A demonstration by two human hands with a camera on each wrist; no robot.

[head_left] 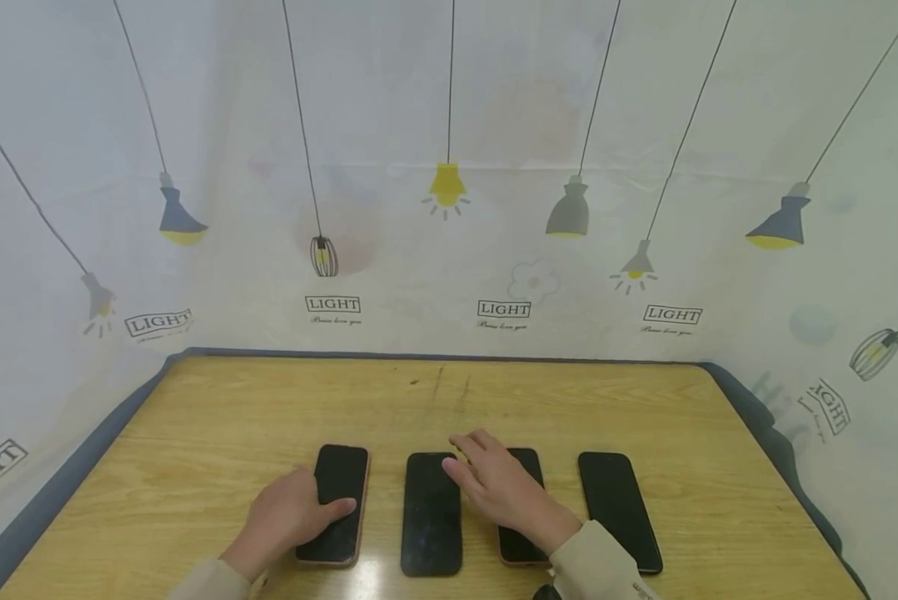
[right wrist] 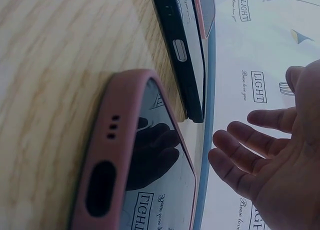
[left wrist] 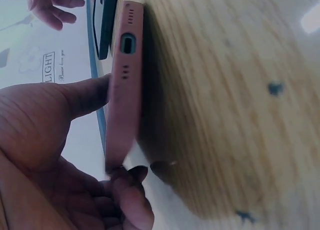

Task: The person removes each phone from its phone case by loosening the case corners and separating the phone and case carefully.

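Here | leftmost phone (head_left: 344,473): gripped by left hand (head_left: 290,512) | third phone (head_left: 520,547): beneath empty, extended right hand (head_left: 498,483)

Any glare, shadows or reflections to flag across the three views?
Head: pale glare patch on the table, by the near end of the leftmost phone; left wrist: white glare at upper right, dark shadow beside that phone; right wrist: right hand mirrored in the screen of the closest phone.
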